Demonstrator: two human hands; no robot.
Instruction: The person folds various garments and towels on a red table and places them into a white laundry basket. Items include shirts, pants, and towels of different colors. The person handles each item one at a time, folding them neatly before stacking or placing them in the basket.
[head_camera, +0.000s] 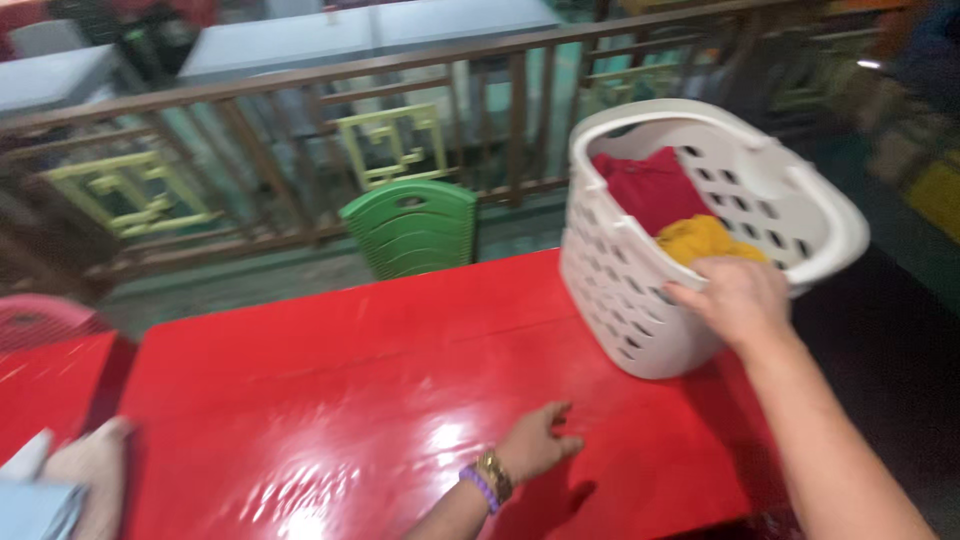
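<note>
A white plastic laundry basket (620, 270) with slotted walls stands at the right end of a glossy red table (330, 400). Inside it lie a red cloth (650, 190) and a yellow cloth (700, 238). My right hand (735, 298) grips the basket's near rim, right beside the yellow cloth. My left hand (535, 445) rests flat on the red tabletop with its fingers spread, holding nothing; a gold watch and a purple band sit on its wrist.
A stack of green plastic chairs (412, 225) stands behind the table before a brown wooden railing (300, 90). A pink chair (40, 320) and a second red table (50, 385) are at the left. Folded pale cloths (60, 485) lie bottom left.
</note>
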